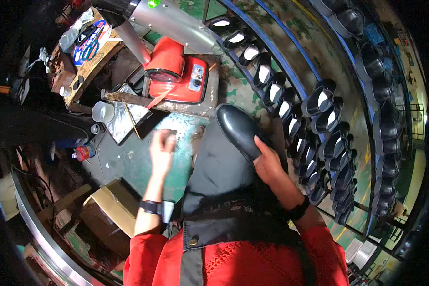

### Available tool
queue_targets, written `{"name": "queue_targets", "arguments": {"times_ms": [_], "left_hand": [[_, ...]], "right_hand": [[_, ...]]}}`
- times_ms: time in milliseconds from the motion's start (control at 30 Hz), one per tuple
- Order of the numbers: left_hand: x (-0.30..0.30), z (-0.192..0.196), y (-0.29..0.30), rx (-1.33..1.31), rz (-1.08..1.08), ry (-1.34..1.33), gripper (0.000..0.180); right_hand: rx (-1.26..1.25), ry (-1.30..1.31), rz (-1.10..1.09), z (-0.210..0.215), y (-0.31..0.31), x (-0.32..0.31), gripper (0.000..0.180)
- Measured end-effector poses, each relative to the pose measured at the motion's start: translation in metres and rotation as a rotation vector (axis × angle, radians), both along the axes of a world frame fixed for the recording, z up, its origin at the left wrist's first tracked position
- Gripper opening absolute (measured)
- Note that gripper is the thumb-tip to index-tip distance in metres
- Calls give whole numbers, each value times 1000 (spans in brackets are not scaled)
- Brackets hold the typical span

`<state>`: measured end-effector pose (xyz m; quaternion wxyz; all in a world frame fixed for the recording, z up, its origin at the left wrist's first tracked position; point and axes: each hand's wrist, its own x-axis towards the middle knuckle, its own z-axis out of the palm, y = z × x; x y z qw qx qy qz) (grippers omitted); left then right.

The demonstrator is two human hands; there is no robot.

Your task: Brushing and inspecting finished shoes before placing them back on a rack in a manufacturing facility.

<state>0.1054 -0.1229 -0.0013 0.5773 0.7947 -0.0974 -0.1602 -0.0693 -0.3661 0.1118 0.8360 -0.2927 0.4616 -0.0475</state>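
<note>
A shiny black shoe (238,127) lies over my lap, its rounded toe pointing away from me. My right hand (270,164) is closed around its near end, with the thumb along the upper side. My left hand (162,145) is held up to the left of my knees, apart from the shoe. Its fingers are curled and slightly blurred. Something small and dark shows at the fingertips, too unclear to name. Beyond my knees a red machine (178,76) with a round hooded opening and a knob panel stands on a low stand.
Racks with several black shoes (274,93) line the right side. At left are a workbench (97,59) with scissors (91,50), a white cup (103,112), a thin stick (132,121), a bottle (84,152) and an open cardboard box (110,209). A silver duct (174,24) rises behind the machine.
</note>
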Motion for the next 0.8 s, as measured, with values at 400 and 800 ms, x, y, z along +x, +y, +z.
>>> {"name": "queue_targets", "arguments": {"times_ms": [400, 800], "left_hand": [[-117, 89, -105, 37, -405, -215, 16], [-125, 86, -120, 2, -292, -378, 15]], "right_hand": [[54, -355, -88, -17, -4, -14, 42], [45, -373, -94, -19, -6, -13, 42]]}}
